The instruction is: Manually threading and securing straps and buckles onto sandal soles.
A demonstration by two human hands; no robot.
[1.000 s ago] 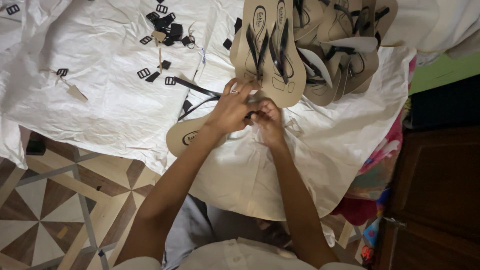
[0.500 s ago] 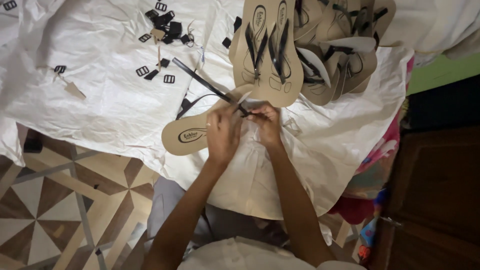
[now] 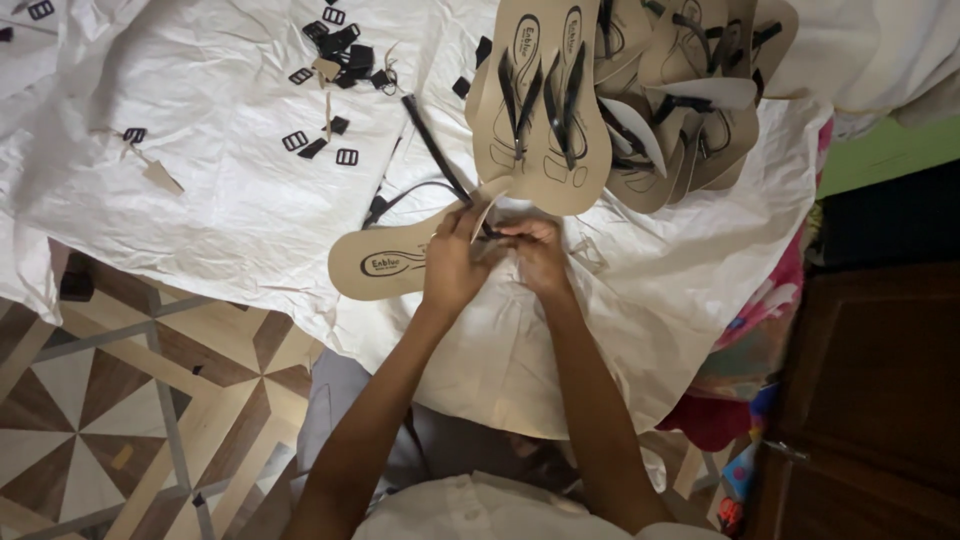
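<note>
My left hand (image 3: 452, 262) grips a tan sandal sole (image 3: 385, 263) at its front end; the sole's heel points left across the white sheet (image 3: 220, 200). My right hand (image 3: 538, 255) pinches a black strap (image 3: 437, 155) at the sole's toe, fingertips touching those of the left. The strap runs up and to the left from the hands. Just beyond my hands lies a finished pair of tan sandals (image 3: 545, 100) with black straps.
A pile of finished tan sandals (image 3: 690, 90) sits at the upper right. Black buckles (image 3: 340, 45) and small parts are scattered on the sheet at upper left. Patterned tile floor (image 3: 110, 400) lies to the left, dark wooden furniture (image 3: 870, 400) to the right.
The sole has swung out to the left from under my hands and shows more fully. The black strap now stretches up and left from my fingers.
</note>
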